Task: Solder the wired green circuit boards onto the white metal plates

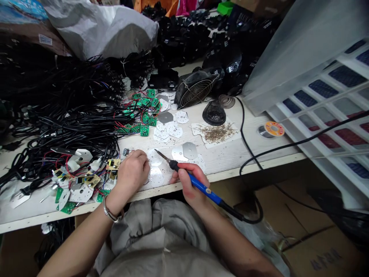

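In my right hand is a soldering iron with a blue handle, held like a pen. Its bare tip points up and left, over the pale octagonal plates at the bench edge. My left hand rests beside those plates with its fingers curled; whatever lies in them is hidden. A small round metal part shows just past its knuckles. Left of that wrist lies a pile of wired tan circuit boards, white plastic parts and more plates.
Black cables with green boards cover the left. A fan stands behind an iron stand and a debris-strewn pad. Solder spool and drawer cabinet are at right. The iron's cord loops there.
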{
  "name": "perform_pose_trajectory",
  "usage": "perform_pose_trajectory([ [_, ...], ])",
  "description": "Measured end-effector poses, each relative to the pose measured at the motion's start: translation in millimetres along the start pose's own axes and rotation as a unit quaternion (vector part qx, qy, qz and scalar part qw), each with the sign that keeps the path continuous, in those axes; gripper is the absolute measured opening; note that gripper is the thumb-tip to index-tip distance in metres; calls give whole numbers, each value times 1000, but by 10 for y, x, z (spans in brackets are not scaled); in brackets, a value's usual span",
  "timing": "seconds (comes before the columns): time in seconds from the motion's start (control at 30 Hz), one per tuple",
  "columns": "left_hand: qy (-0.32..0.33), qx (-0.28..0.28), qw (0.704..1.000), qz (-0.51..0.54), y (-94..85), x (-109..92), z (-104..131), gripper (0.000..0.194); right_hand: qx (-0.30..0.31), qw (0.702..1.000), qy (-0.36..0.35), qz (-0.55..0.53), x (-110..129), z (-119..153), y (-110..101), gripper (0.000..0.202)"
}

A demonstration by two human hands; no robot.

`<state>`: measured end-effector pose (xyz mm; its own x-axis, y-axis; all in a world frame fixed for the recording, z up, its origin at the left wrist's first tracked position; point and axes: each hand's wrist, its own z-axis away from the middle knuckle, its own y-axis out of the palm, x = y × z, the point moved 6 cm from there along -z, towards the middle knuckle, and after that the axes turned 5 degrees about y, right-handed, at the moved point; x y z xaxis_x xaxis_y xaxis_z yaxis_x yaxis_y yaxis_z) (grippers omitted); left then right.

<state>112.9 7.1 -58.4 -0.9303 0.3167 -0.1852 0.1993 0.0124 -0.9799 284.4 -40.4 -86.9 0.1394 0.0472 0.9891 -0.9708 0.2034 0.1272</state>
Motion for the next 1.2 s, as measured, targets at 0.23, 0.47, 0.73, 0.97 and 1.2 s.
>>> perform_pose_trajectory([
  [0.23, 8, 29, 998, -63, -17, -72, 47, 26, -40, 998, -40, 15, -23, -28, -87, 18],
  [0.47, -26, -2, 995, -93, -506, -54, -57, 28, -40, 997, -65, -25, -9, -44, -104, 13],
  [0.73, -156, -10, 985, -72, -598, 314, -1143, 24, -49, 995, -86, -23, -45, -16, -133, 12],
  [0.97, -250, -73, 941, 218, -337, 410, -1372, 13, -40, 995, -89, -22, -87, -11, -164, 16],
  [1.2, -246, -95, 879, 397, -472, 340, -792, 12, -33, 994, -97, -27, -86, -4, -179, 12],
])
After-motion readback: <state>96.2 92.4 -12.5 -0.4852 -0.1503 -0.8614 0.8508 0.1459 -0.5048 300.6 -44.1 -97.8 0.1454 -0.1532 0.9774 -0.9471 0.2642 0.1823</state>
